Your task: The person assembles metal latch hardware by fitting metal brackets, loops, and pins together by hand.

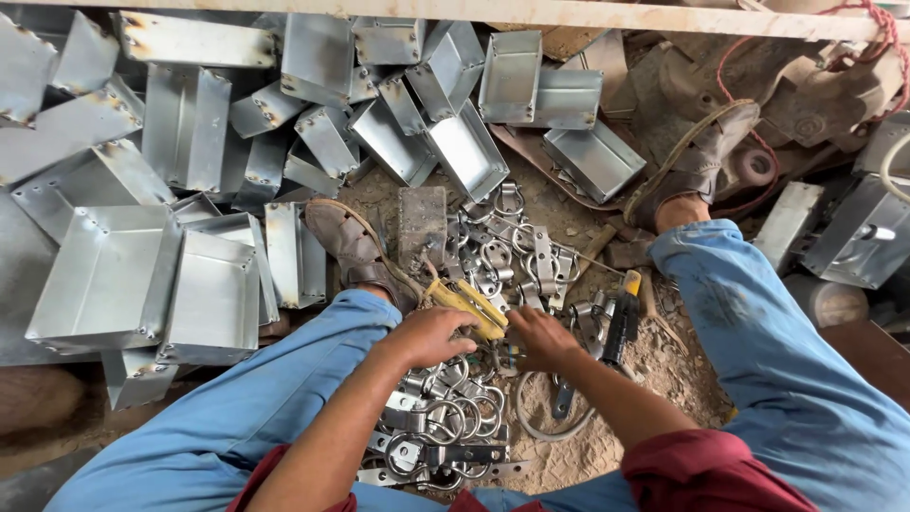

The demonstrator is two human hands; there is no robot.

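My left hand [431, 335] is closed around the yellow handle of a tool [471, 308] that points toward the far right. Beside it, my right hand [538, 338] has its fingers curled over small metal parts on the ground; what it grips is hidden. Both hands hover over a heap of metal ring latches [441, 427] lying between my knees. More such latches [507, 251] are scattered on the dirt just beyond the hands. A black-and-yellow screwdriver [623, 318] lies right of my right hand.
Many open sheet-metal boxes [109, 275] are piled at the left and across the far side. A grey block [422, 223] stands beyond the hands. My sandalled feet [355, 248] and blue trouser legs [777, 332] flank the work spot. Rope and machine parts lie far right.
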